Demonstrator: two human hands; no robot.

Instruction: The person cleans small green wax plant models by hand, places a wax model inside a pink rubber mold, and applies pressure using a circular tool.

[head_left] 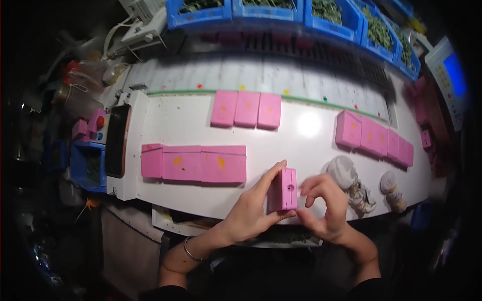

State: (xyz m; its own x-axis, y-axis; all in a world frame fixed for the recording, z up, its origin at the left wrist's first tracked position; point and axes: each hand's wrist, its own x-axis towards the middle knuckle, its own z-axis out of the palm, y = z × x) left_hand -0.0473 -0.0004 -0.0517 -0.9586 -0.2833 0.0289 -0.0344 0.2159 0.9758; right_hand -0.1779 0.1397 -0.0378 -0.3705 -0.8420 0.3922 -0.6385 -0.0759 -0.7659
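Note:
My left hand [253, 210] grips a pink rubber mould [289, 188] upright by its long ends, over the near edge of the white table. One narrow side of the mould faces up, with a small round hole and thin dark cut lines. My right hand [326, 208] is just right of the mould, fingers curved and apart, holding nothing I can see. Near it lie a round white cloth-wrapped bundle [343, 171] and a smaller tied one [388, 181]. Left of my left hand is a row of pink moulds [182, 165] with yellow marks.
Three pink moulds [246, 109] lie farther back, and several more [369, 134] form a row at right. A phone [119, 140] rests at the left edge. Blue bins [268, 13] of green pieces hang above the back. A blue-screened panel [448, 75] stands far right.

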